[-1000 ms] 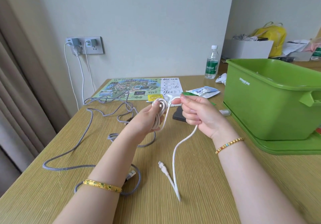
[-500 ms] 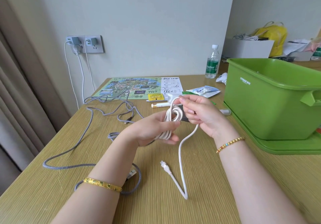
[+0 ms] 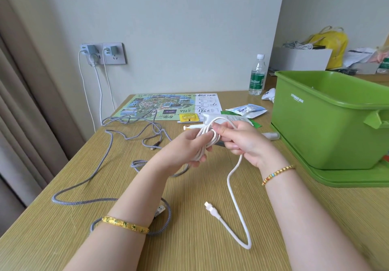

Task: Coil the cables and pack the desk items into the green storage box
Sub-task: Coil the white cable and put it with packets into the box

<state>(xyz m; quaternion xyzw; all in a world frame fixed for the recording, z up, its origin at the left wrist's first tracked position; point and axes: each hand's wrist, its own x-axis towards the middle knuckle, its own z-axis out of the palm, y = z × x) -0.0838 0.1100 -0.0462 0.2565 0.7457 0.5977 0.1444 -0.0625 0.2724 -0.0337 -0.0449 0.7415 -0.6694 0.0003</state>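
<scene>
Above the middle of the wooden desk [image 3: 189,249], my left hand [image 3: 183,148] holds a bundle of white cable loops. My right hand [image 3: 237,138] pinches the same white cable [image 3: 235,197] at the top of the bundle. The loose tail hangs from my right hand down to the desk and ends in a white plug [image 3: 210,207]. A long grey braided cable [image 3: 105,161] sprawls uncoiled across the left of the desk. The green storage box [image 3: 315,123] stands on its lid at the right, open.
A colourful map sheet [image 3: 160,106], a yellow packet [image 3: 188,117], a blue-white pouch [image 3: 246,109], a pen [image 3: 191,127] and a water bottle [image 3: 257,77] lie behind my hands. Wall socket with chargers [image 3: 103,53] at back left. A curtain hangs left; a cluttered surface with a yellow bag [image 3: 332,43] is behind the box.
Another loop of white cable has gone onto the bundle in my left hand. The hanging tail is shorter, and its plug has slid a little to the right on the desk.
</scene>
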